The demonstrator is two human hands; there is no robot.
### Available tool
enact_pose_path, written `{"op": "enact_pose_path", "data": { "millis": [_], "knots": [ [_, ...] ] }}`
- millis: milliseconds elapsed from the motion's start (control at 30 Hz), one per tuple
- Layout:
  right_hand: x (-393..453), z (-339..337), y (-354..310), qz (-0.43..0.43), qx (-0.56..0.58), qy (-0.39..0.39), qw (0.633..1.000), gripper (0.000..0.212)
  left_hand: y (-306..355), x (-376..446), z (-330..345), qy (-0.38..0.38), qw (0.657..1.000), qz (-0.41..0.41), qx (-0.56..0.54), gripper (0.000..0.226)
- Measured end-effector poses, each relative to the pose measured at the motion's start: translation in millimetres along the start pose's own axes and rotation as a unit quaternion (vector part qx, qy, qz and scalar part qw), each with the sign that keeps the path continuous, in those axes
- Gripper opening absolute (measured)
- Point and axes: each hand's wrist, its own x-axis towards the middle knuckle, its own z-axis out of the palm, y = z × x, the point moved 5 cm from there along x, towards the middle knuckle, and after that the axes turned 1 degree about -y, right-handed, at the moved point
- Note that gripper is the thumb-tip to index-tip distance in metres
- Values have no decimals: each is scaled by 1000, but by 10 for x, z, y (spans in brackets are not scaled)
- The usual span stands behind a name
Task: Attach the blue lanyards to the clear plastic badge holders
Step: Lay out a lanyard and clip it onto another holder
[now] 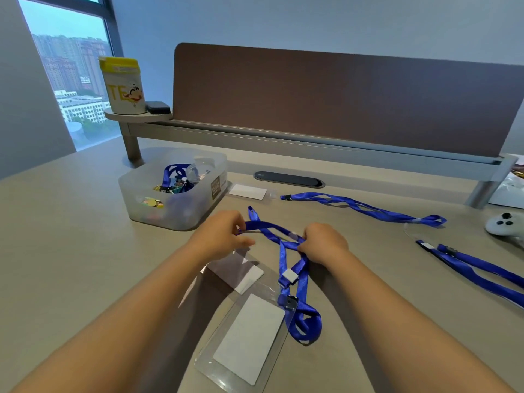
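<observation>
A blue lanyard point(286, 252) lies twisted on the desk between my hands. My left hand point(221, 236) pinches its far strap; my right hand point(323, 243) grips the straps where they cross. The lanyard's clip point(289, 302) sits on the top edge of a clear badge holder point(246, 338) with a white card inside, near the front. A second clear holder point(241, 272) lies just under my left hand. A third holder point(249, 192) lies by the bin. Two more blue lanyards lie on the right, one far point(365, 208), one near point(479, 272).
A translucent bin point(173, 191) with lanyards and colourful bits stands at the left back. A brown divider panel point(340, 100) closes the desk's far side, with a yellow-lidded cup point(122, 86) on its shelf. A white game controller point(504, 225) lies at the right edge.
</observation>
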Motion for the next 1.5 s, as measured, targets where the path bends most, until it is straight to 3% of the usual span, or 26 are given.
{"op": "enact_pose_path", "data": {
  "millis": [133, 233, 300, 400, 500, 600, 733, 867, 1067, 1200, 1400, 1500],
  "knots": [
    [-98, -29, 247, 52, 34, 17, 998, 20, 86, -181, 334, -210, 963, -79, 149, 59],
    [-194, -69, 282, 40, 77, 31, 996, 17, 118, -236, 436, -241, 945, -97, 199, 69],
    [-252, -121, 240, 4, 71, 55, 996, 29, 151, -252, 466, -246, 943, -97, 205, 66],
    [-328, -172, 140, -67, 90, 68, 991, 44, 198, -218, 443, -204, 953, -72, 213, 59],
    [-373, -71, 24, -127, 120, -27, 984, 43, 225, -148, 370, -104, 973, -24, 204, 53],
    [-376, 44, 4, -121, 81, -93, 985, 43, 225, -111, 342, -29, 982, 9, 186, 53],
    [-328, 67, 60, -107, 7, -71, 992, 33, 158, -109, 370, -53, 991, -15, 125, 62],
    [-310, 61, 109, -85, 29, -75, 993, 22, 112, -146, 417, -114, 985, -46, 123, 75],
    [-317, 30, 157, -60, 64, -103, 991, 14, 128, -70, 429, -135, 983, -30, 124, 77],
    [-329, -22, 89, -84, 154, -123, 977, 30, 195, -27, 437, -114, 991, 14, 73, 77],
    [-291, -64, 25, -107, 219, -99, 965, 6, 273, 23, 302, -58, 991, 77, 90, 77],
    [-294, -151, -3, -107, 315, -91, 939, 21, 315, 28, 167, 0, 988, 100, 115, 78]
  ]
}}
